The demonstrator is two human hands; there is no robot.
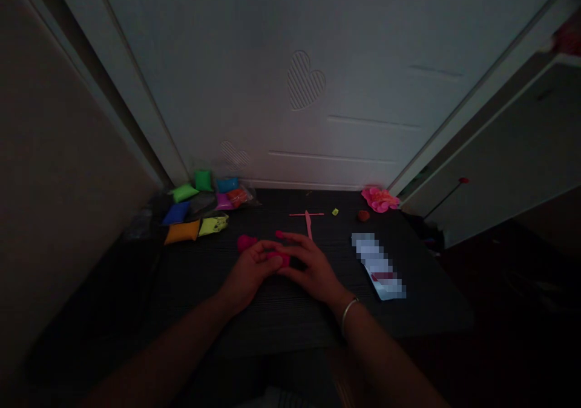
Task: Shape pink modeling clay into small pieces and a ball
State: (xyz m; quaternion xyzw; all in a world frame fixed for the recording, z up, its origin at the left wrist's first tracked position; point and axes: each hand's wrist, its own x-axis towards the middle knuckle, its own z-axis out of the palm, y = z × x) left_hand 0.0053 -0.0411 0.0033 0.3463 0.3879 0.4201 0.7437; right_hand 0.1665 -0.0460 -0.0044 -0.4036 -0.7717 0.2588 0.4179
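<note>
Dark table (290,323): inside its front edge, left hand (245,278) and right hand (314,270) clamp a pink lump (285,259) — likely shaping, needing even pressure.

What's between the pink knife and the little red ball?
A tiny yellow piece lies between the pink knife and the red ball, seen in the head view.

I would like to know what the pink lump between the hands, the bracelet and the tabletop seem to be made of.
The pink lump looks like soft modelling clay: bright, evenly coloured and smooth. The bracelet is probably polished metal, a thin pale band catching light. The tabletop seems dark wood or wood-look laminate, with a dull finish and fine grain-like lines; the dimness leaves which open.
</note>
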